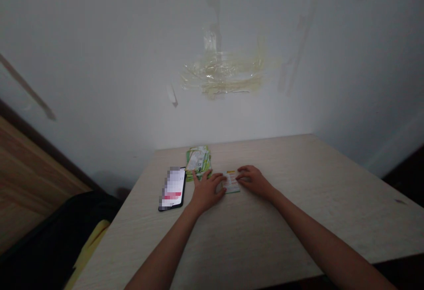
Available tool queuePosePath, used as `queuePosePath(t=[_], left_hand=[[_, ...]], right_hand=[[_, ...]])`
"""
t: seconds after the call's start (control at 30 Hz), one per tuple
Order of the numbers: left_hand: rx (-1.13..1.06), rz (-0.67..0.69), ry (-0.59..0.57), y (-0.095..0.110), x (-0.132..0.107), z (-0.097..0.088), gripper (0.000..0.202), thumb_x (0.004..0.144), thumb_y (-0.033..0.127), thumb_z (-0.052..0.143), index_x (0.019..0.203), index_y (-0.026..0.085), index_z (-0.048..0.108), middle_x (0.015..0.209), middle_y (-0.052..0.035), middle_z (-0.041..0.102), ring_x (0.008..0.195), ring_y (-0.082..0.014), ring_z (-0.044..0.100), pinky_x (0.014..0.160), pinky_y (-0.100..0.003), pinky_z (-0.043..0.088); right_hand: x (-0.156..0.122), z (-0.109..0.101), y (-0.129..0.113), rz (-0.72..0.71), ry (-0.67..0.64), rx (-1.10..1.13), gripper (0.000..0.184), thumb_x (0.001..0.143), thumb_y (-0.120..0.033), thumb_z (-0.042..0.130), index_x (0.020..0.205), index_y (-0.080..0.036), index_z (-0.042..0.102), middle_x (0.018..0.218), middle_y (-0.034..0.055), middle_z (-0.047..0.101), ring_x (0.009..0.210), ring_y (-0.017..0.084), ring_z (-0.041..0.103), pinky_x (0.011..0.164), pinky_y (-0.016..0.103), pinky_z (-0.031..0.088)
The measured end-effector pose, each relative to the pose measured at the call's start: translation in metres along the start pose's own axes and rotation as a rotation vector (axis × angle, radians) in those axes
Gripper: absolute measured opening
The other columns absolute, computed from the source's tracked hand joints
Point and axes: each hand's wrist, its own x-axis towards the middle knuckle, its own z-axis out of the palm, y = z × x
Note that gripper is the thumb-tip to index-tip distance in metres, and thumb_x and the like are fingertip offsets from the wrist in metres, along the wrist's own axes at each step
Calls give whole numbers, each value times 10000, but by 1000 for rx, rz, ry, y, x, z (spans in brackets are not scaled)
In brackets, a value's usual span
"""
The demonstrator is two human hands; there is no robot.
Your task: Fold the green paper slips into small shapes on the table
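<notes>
A small printed card (232, 184) with a yellow top edge and green lower edge lies on the table between my two hands. My left hand (207, 190) is open, its fingers spread; thumb and index finger rest at the card's left edge. The other fingers of that hand reach to the near edge of a loose pile of green and white cards (198, 159). From the other side, my right hand (254, 181) has its bent fingers apart, with the tips at the card's right edge. Neither hand wraps around the card.
A phone (174, 187) with a lit, partly blurred screen lies left of my left hand. The pale wooden table (298, 219) meets a wall (132, 60) with peeling tape (225, 75). Dark and yellow cloth (89, 246) sits beyond the table's left edge.
</notes>
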Motion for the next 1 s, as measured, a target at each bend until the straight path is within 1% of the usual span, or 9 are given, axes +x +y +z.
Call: queuePosePath(t=[0.07,0.13,0.27,0.37,0.47,0.63,0.73,0.83,1.0], left_hand=[[5,4,4,2,0,0,378,859,449,538,1236,464,530,1338,48,568,1347,-321,330,1031,-729,-169],[15,1,4,4,0,0,358,863,438,534,1219,474,544,1333,50,564,1338,-315,338,1037,-728,-158],[30,-10,23,10,3,1,313,870,506,505,1164,441,593,1292,25,578,1319,-311,354,1040,-740,-116],[45,-32,58,15,5,2,313,853,533,525,1122,405,622,1251,5,593,1292,-305,379,1042,-743,-98],[52,-34,64,17,6,4,326,833,551,548,1123,420,618,1233,11,597,1273,-310,393,1030,-764,-68],[47,-35,39,14,6,5,383,830,566,544,1205,490,557,1261,24,577,1284,-319,378,1016,-781,-48],[60,-42,23,14,6,5,392,831,571,538,1215,495,554,1277,17,567,1295,-323,365,1026,-771,-50],[62,-47,10,14,7,4,398,831,577,533,1220,493,555,1294,10,558,1304,-328,353,1031,-764,-53],[45,-46,14,13,6,6,394,836,577,526,1219,493,556,1318,17,550,1317,-337,340,1023,-771,-63]], right_hand=[[0,-1,-1,5,12,28,122,822,-299,648,878,-283,755,1175,52,635,1110,212,565,1016,406,391],[1,-2,-2,4,23,47,104,806,-295,667,842,-276,762,1164,54,641,1093,210,572,1006,391,401],[1,-3,-2,-1,34,66,87,781,-289,697,821,-268,770,1152,63,646,1078,215,577,995,388,411],[3,-1,0,1,34,82,83,773,-294,707,815,-267,773,1143,67,652,1070,224,582,990,397,416],[5,2,4,13,37,75,92,781,-306,700,823,-272,775,1176,69,642,1098,240,566,1003,419,407],[9,7,10,50,37,28,135,804,-338,672,866,-277,775,1207,77,627,1111,243,550,1003,423,410],[11,8,10,62,41,-8,150,812,-343,661,888,-280,773,1210,77,627,1117,245,544,1002,424,410],[13,9,8,84,75,-54,142,814,-343,658,887,-296,772,1196,65,633,1126,250,535,1005,437,405],[19,12,6,131,97,-100,144,825,-360,649,899,-322,767,1183,50,635,1140,246,516,997,426,405]])
